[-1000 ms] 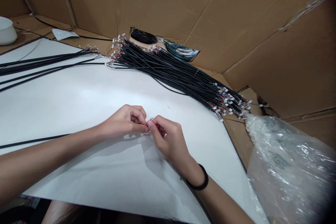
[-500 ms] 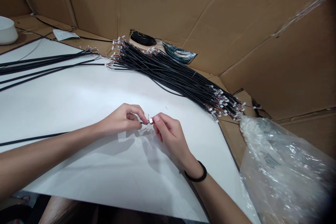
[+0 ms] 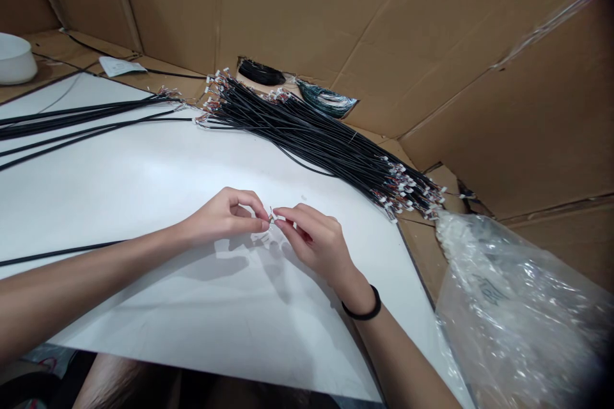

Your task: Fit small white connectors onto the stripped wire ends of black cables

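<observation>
My left hand (image 3: 225, 217) pinches the end of a thin black cable (image 3: 62, 252) that trails left across the white sheet (image 3: 144, 166). My right hand (image 3: 314, 239) pinches a small white connector (image 3: 277, 218) right at that cable end, fingertips of both hands almost touching. A black band sits on my right wrist. The fine wire tips between the fingers are too small to make out.
A large bundle of black cables with white connectors (image 3: 316, 137) lies diagonally behind the hands. More black cables (image 3: 71, 118) run off left. A clear plastic bag (image 3: 522, 313) sits at right. Cardboard walls (image 3: 384, 32) surround the sheet; a white bowl (image 3: 16, 59) stands far left.
My right hand has shifted slightly, its fingers now extended flat toward the cable end with the connector. My left hand has stayed in place on the cable.
</observation>
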A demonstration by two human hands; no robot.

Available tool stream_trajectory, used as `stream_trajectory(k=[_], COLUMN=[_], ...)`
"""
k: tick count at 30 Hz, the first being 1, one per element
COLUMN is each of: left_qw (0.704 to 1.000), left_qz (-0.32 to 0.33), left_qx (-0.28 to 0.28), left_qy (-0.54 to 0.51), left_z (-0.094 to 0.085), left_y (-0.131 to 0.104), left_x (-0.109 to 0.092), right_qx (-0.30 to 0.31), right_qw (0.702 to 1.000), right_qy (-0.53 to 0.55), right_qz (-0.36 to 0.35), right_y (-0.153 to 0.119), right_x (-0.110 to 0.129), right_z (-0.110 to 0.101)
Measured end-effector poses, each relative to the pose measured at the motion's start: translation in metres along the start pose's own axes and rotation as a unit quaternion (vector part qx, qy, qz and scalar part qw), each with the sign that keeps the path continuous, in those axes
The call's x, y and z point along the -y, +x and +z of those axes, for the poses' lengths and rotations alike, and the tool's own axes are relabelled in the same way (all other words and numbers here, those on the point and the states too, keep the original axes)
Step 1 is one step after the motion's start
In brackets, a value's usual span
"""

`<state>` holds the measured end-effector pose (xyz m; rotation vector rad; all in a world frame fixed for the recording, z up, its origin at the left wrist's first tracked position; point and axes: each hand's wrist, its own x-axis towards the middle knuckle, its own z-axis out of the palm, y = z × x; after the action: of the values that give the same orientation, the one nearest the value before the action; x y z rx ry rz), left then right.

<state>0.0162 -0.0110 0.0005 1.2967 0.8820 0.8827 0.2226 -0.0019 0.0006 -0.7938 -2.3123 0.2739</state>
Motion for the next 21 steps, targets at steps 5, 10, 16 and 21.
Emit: stream_trajectory(k=[5,10,16,21], left_qw=[1.000,1.000,0.999,1.000], left_qz=[0.005,0.007,-0.005,0.005], left_qx=[-0.003,-0.014,-0.030,-0.025], left_qy=[0.004,0.002,0.012,0.012], left_z=[0.001,0.001,0.002,0.004], left_y=[-0.001,-0.001,-0.002,-0.005], left_x=[-0.002,0.000,-0.002,-0.005], right_qx=[-0.005,0.004,0.047,0.057], right_qw=[0.999,0.986,0.885,0.776], right_qy=[0.041,0.128,0.352,0.509], right_qz=[0.015,0.104,0.301,0.367], right_y=[0.002,0.005,0.008,0.008], right_x=[0.003,0.011,0.020,0.021], right_z=[-0.002,-0.002,-0.002,0.000])
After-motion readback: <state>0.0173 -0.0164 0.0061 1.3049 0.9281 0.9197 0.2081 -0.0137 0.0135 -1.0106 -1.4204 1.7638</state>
